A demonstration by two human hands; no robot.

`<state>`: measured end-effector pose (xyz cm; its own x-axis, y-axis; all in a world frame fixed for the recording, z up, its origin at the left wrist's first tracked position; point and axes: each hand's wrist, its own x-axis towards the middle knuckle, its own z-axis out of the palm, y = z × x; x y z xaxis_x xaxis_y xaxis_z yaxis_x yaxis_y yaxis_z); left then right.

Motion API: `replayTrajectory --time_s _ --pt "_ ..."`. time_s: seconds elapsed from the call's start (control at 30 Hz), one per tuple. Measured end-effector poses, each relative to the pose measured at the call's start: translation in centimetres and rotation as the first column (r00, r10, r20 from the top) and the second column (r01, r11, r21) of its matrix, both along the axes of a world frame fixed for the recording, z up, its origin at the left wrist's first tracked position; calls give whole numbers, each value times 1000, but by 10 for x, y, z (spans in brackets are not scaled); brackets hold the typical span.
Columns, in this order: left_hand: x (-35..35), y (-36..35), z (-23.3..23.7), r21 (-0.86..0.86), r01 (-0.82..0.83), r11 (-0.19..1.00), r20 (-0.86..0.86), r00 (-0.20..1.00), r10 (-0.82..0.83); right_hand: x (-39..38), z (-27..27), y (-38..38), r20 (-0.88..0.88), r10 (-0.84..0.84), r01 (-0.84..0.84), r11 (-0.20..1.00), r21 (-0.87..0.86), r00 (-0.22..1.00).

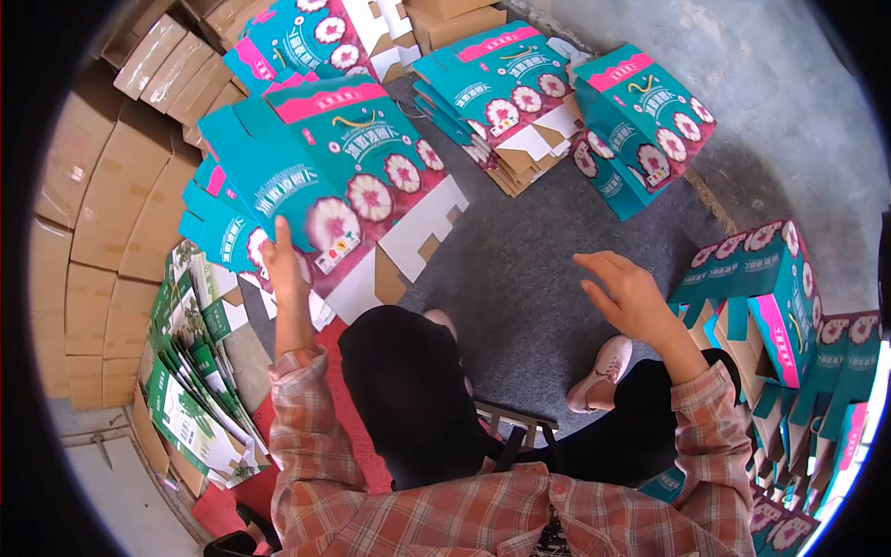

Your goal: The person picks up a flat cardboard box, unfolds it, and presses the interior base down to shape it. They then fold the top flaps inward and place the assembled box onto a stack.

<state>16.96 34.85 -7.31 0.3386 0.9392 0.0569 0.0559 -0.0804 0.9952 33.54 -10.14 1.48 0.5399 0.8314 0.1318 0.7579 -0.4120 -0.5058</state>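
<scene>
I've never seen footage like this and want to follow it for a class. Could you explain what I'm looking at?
There is no machine here: a person works with bare hands. The single picture comes from a camera worn on their head, looking forward and down, so you see their plaid sleeves and pink shoes.

The left hand is at a teal carton printed with fruit; I can't tell how firmly its fingers grip. The right hand is over the dark floor, holding nothing.

Around them are more teal cartons, green-and-white cartons and, at the picture's left, stacked brown boxes.
</scene>
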Motion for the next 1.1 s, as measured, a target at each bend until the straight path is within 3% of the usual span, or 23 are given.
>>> replayTrajectory --time_s 0.13,0.2,0.23,0.27,0.3,0.37,0.43,0.47,0.53,0.6,0.67,0.73,0.8,0.83,0.87,0.9,0.97,1.03,1.1 --pt "12 -13 67 -116 25 993 295 955 11 4 -1 -17 -54 -88 87 996 -19 995" --pt "14 -32 103 -187 70 980 349 937 0 8 6 -19 -440 -200 188 980 -73 875" --pt "12 -44 121 -212 166 963 380 922 -76 10 6 -23 -434 -217 207 976 -71 874" --pt "11 -51 131 -212 323 922 487 853 -187 12 4 -25 -631 -170 252 967 42 757" --pt "11 -59 138 -199 368 908 519 826 -221 13 4 -24 -790 -78 311 939 147 608" --pt "10 -85 155 -184 423 887 554 790 -262 10 19 -19 -798 -46 385 891 239 601" --pt "10 -121 170 -276 466 841 565 786 -250 13 26 -22 -802 -22 465 824 323 597" --pt "9 -134 169 -338 500 798 571 782 -248 19 25 -26 -859 54 488 804 339 509" --pt "15 -170 156 -362 400 842 448 867 -219 20 28 -37 -917 243 554 738 386 316" --pt "19 -201 130 -364 344 866 411 893 -182 16 38 -48 -868 415 612 622 489 272" --pt "11 -224 118 -449 549 706 565 786 -252 15 46 -60 -854 409 593 616 518 321" --pt "-8 -219 101 -461 593 660 451 797 -401 15 46 -67 -838 410 578 607 545 360" --pt "-42 -211 107 -484 608 629 313 792 -524 15 41 -70 -821 514 609 577 544 247" --pt "-59 -217 131 -514 542 665 186 827 -530 15 41 -69 -818 521 605 577 549 246" --pt "-80 -206 142 -433 645 629 151 740 -655 12 41 -68 -837 504 648 569 507 212" --pt "-99 -201 145 -293 456 840 -48 871 -490 10 41 -67 -855 488 689 559 461 176" --pt "-150 -154 119 -79 285 955 -133 947 -294 12 31 -66 -882 446 732 548 405 154" --pt "-240 -107 36 27 311 950 -397 876 -275 12 23 -64 -906 403 771 534 347 128" --pt "-355 -108 -62 -508 250 824 -562 629 -537 7 18 -62 -961 263 828 518 215 86"
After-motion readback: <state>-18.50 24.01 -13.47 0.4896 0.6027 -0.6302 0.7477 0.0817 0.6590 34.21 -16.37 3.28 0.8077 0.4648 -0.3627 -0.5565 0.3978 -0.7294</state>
